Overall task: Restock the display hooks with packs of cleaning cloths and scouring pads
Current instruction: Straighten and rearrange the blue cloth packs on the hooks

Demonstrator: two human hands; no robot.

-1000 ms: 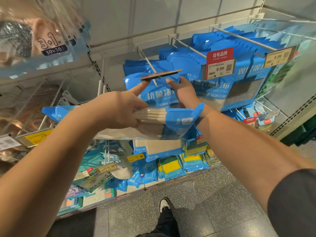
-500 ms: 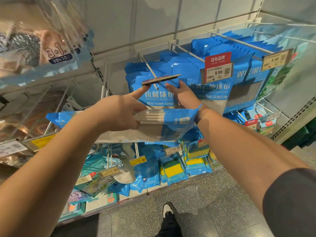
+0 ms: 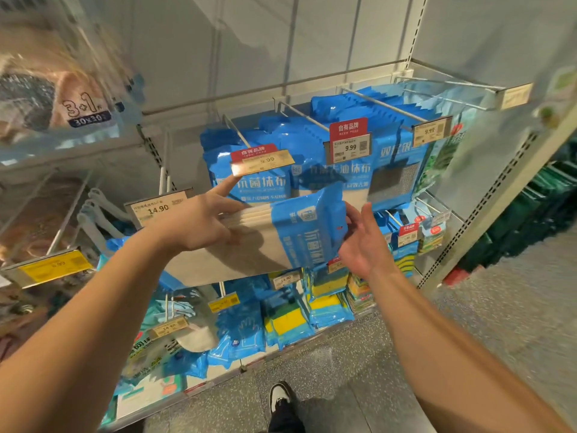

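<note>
My left hand (image 3: 199,221) grips a stack of blue-and-white cleaning cloth packs (image 3: 281,239), held flat at chest height, with its index finger pointing up at the price tag (image 3: 263,159) on a display hook (image 3: 232,128). Blue cloth packs (image 3: 249,182) hang from that hook behind the tag. My right hand (image 3: 363,242) is beside the right end of the stack, palm open, fingers touching the blue pack edge.
More blue packs hang on neighbouring hooks (image 3: 371,103) to the right with 9.99 tags (image 3: 349,148). Sponges and gloves (image 3: 287,323) hang on lower rows. A 14.90 tag (image 3: 157,207) and scourer packs (image 3: 46,101) are to the left. My shoe (image 3: 281,398) stands on the grey floor.
The price tag on the hook has dropped from lifted flat to hanging down. My right hand has come down from the hook to the right end of the held stack.
</note>
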